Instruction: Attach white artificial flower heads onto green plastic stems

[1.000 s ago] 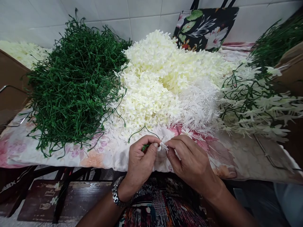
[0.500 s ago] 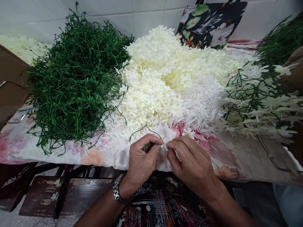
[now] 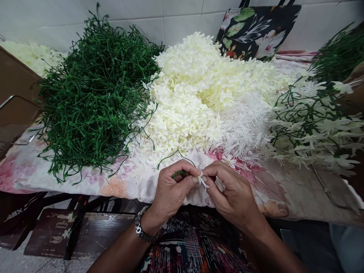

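My left hand is closed, thumb and forefinger pinched on a green artificial stem; part of it shows inside the curled fingers. A thin green strand loops out on the cloth beyond. Between both sets of fingertips sits a small white artificial flower piece with thin filaments spreading toward me. My right hand pinches it from the other side, its fingertips almost meeting those of the left. How the stem and the white piece join is hidden by the fingers.
A tall heap of green stems lies left. Cream artificial blossoms are piled mid-table, with white filament pieces beside them. Assembled flower sprays stand right. A floral cloth covers the table; a dark flowered bag leans behind.
The white piece between my fingertips has turned, its filaments now pointing down toward me. Both hands stay close together, and the whole view has shifted slightly.
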`<control>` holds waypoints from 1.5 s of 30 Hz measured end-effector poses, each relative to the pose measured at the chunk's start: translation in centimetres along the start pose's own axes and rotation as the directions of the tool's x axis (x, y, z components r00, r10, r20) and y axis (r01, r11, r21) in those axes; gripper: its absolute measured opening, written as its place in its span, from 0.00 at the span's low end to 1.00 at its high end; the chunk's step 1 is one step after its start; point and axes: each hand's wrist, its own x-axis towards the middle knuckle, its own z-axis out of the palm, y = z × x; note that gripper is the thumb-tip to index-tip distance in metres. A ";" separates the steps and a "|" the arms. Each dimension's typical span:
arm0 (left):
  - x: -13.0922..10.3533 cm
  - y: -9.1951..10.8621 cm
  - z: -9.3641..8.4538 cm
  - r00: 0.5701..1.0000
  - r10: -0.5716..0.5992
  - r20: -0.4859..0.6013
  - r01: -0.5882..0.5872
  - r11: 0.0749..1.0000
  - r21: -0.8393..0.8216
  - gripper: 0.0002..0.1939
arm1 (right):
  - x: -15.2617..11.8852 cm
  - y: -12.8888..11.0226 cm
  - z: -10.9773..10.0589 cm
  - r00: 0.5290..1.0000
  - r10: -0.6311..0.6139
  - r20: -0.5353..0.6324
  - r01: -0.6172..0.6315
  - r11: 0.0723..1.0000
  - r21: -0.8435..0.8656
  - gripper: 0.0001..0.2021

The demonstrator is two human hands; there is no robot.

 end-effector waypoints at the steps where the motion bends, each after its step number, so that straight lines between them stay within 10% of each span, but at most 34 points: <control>1: 0.0 0.1 0.0 0.999 0.041 0.021 -0.042 0.999 0.031 0.02 | 0.0 0.0 0.0 1.000 0.005 0.008 -0.005 1.000 0.006 0.06; 23: -1.4 0.2 -0.4 0.870 0.466 0.164 -0.476 0.701 0.531 0.08 | -0.8 0.5 -0.1 0.999 0.010 0.035 -0.013 0.995 0.098 0.06; 35: -1.2 -0.1 -0.2 0.918 0.378 0.120 -0.388 0.794 0.469 0.08 | -0.7 -0.1 0.4 0.999 0.023 -0.031 -0.020 0.997 0.076 0.06; 45: -1.1 0.4 -0.6 0.908 0.407 0.101 -0.400 0.769 0.499 0.09 | -0.7 0.4 -0.9 0.964 0.178 0.199 -0.240 0.903 0.355 0.07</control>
